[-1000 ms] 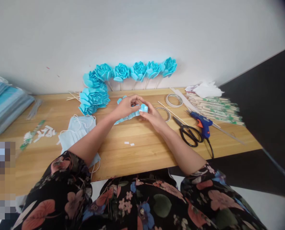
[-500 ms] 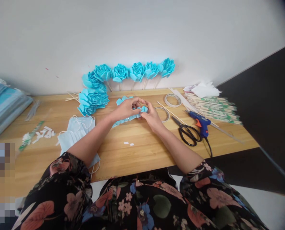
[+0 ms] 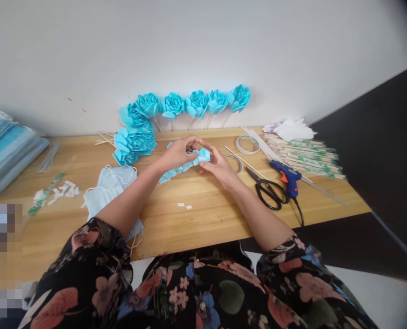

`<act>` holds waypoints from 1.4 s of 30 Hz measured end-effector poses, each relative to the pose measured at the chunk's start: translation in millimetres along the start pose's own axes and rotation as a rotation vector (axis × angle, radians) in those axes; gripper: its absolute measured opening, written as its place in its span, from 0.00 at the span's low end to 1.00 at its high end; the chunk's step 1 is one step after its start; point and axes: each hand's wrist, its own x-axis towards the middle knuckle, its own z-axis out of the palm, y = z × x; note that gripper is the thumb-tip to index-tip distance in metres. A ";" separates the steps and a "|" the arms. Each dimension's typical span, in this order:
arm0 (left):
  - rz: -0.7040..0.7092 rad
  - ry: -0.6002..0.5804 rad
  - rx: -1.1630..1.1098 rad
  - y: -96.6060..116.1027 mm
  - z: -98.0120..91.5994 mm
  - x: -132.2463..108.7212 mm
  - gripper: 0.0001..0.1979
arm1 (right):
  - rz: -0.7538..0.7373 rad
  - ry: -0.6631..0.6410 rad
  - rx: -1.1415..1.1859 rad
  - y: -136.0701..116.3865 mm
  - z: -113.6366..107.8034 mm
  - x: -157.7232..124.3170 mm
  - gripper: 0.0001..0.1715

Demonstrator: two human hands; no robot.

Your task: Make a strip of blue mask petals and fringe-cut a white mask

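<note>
A pleated light-blue petal strip point(image 3: 204, 155) is bunched between my two hands over the middle of the table. Its tail runs down to the left beneath my left wrist. My left hand point(image 3: 178, 154) grips the gathered part from the left, thumb pointing right. From the other side, my right hand point(image 3: 221, 167) pinches the bunched end between thumb and fingers. Part of the strip is hidden behind my left hand. Just right of my right hand lies a tape roll point(image 3: 236, 170), partly covered.
Finished blue flowers point(image 3: 174, 105) on sticks lean along the wall. Face masks point(image 3: 112, 183) lie to the left, near white scraps point(image 3: 68, 189). Rightward are another tape roll point(image 3: 247, 151), black-handled scissors point(image 3: 270, 194), a blue glue gun point(image 3: 285, 173) and wrapped chopsticks point(image 3: 309, 157).
My right hand has turned slightly, and more of the bunched strip shows between my fingers. The petals behind my left hand are now more hidden. The view has shifted a little.
</note>
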 end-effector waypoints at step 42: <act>-0.218 0.171 0.475 -11.8 -28.9 4.5 0.16 | -0.246 0.095 -0.816 12.1 -26.2 3.9 0.29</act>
